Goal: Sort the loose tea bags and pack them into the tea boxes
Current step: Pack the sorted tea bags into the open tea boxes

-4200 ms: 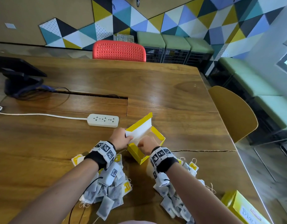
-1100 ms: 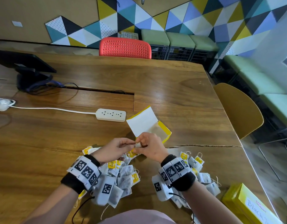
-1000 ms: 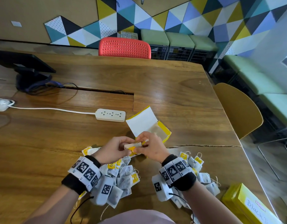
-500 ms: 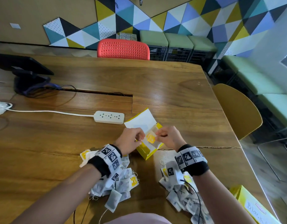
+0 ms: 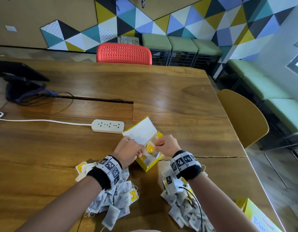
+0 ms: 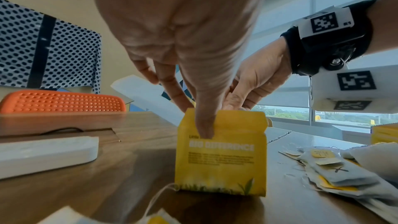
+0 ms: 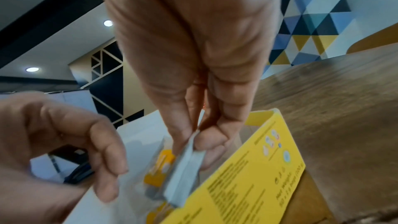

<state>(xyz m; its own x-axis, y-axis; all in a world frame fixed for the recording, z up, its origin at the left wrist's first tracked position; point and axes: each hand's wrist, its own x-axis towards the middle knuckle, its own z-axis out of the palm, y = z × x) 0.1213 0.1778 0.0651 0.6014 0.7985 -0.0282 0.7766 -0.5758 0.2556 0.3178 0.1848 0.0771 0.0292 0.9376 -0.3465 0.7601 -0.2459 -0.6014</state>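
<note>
Head: open yellow tea box on wooden table between both hands, tea-bag piles near wrists.
Left wrist: left hand grips box's near wall, thumb outside.
Right wrist: right hand pinches tea bag over box opening.

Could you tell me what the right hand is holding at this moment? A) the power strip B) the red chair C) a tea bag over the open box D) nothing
C: the right hand pinches a tea bag between thumb and fingers just above the open yellow box, while the left hand steadies the box's front wall.
</note>
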